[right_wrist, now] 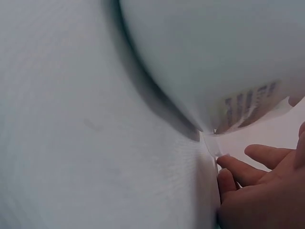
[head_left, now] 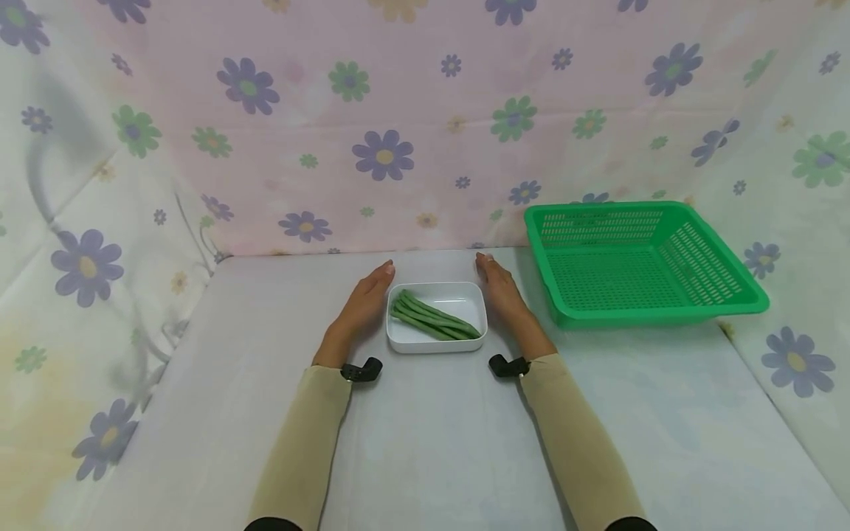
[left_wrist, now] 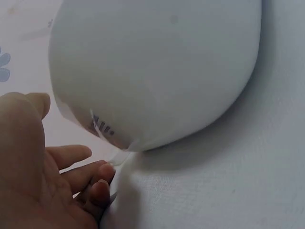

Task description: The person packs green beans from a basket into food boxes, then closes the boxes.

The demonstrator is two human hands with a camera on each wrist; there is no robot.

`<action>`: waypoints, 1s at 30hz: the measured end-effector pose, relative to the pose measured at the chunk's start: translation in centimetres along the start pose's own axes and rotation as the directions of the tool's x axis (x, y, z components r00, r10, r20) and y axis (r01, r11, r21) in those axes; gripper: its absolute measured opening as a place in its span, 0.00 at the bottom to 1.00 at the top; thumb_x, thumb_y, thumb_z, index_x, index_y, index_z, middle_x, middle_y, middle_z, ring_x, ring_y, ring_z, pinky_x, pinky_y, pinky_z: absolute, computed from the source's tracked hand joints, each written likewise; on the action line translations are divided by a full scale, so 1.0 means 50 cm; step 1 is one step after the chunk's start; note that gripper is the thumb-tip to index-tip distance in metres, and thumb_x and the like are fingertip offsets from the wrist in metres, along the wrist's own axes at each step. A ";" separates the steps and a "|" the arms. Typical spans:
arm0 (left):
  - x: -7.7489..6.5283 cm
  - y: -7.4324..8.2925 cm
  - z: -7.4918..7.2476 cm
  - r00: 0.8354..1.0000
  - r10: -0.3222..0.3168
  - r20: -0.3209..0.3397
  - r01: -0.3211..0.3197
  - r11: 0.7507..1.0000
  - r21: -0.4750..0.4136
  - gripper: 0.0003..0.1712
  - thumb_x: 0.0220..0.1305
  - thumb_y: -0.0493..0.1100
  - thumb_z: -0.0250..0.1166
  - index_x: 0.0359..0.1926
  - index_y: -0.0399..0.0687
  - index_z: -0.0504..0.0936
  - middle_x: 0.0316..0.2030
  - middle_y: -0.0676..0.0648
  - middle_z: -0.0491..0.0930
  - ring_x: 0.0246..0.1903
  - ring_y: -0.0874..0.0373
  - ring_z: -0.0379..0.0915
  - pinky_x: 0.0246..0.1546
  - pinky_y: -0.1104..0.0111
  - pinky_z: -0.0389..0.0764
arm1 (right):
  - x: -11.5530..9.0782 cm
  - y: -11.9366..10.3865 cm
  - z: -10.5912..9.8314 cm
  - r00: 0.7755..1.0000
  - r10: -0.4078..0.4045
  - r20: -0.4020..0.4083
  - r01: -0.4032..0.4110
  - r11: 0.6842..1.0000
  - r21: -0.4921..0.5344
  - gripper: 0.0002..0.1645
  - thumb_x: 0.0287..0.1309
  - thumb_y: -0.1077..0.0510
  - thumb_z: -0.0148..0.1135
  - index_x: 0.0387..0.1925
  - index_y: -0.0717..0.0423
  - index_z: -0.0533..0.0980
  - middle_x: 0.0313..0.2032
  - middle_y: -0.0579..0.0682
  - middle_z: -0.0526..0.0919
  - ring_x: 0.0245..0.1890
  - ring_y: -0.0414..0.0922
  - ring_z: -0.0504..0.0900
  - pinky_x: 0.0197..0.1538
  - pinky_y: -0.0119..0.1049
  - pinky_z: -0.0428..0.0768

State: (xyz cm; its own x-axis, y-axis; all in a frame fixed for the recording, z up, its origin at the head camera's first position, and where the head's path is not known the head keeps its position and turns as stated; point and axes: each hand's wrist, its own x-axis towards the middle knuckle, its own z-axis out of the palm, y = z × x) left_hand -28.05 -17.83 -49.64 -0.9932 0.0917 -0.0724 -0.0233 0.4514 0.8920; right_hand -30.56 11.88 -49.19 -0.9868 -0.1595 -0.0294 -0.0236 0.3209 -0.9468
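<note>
A white rectangular dish (head_left: 434, 347) stands on the table, holding a small bunch of green beans (head_left: 434, 318) laid slantwise. Along its left side is my left hand (head_left: 364, 304), fingers pointing forward and loosely extended. My right hand (head_left: 506, 296) stands on edge at the opposite side, its fingers reaching past the far corner. In the left wrist view, the left hand's fingers (left_wrist: 76, 157) are loosely bent beside the dish wall (left_wrist: 157, 71). The right wrist view shows the right hand's fingers (right_wrist: 243, 169) near the dish (right_wrist: 209, 52). Whether either hand touches the dish, I cannot tell.
To the right at the back sits a green plastic basket (head_left: 664, 313) with slotted walls. White cloth covers the table (head_left: 438, 442). A flowered curtain (head_left: 425, 199) rises behind and at both sides. Each wrist wears a black camera mount (head_left: 361, 370).
</note>
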 end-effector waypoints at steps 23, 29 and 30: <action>0.001 0.022 0.005 0.962 0.119 -0.246 -0.181 0.952 -0.248 0.27 0.82 0.47 0.60 0.73 0.38 0.74 0.66 0.41 0.80 0.59 0.44 0.82 0.50 0.66 0.86 | -0.002 -0.013 0.004 0.995 -0.058 -0.086 0.081 0.952 0.295 0.29 0.86 0.53 0.43 0.76 0.66 0.65 0.77 0.61 0.64 0.77 0.60 0.66 0.77 0.46 0.66; 0.000 0.031 0.003 0.944 0.144 -0.297 -0.240 0.916 -0.320 0.25 0.78 0.36 0.63 0.72 0.37 0.74 0.65 0.38 0.80 0.59 0.40 0.81 0.53 0.61 0.86 | -0.009 -0.022 0.002 0.984 -0.141 -0.106 0.166 0.942 0.291 0.29 0.86 0.53 0.45 0.78 0.64 0.63 0.77 0.60 0.64 0.78 0.60 0.64 0.78 0.46 0.64; -0.001 0.032 0.003 0.942 0.146 -0.304 -0.246 0.913 -0.324 0.26 0.78 0.36 0.63 0.73 0.37 0.74 0.65 0.38 0.80 0.59 0.38 0.82 0.53 0.61 0.86 | -0.012 -0.025 0.002 0.983 -0.149 -0.109 0.175 0.940 0.292 0.30 0.86 0.54 0.45 0.78 0.65 0.62 0.77 0.60 0.64 0.78 0.60 0.64 0.78 0.46 0.64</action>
State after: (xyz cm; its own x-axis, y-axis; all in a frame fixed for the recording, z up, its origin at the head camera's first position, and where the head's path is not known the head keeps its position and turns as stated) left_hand -28.03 -16.98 -48.28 -0.9732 -0.1171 0.1977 0.1863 0.1016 0.9772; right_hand -29.95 11.49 -48.02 -0.9838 -0.1031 0.1468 -0.1477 0.0008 -0.9890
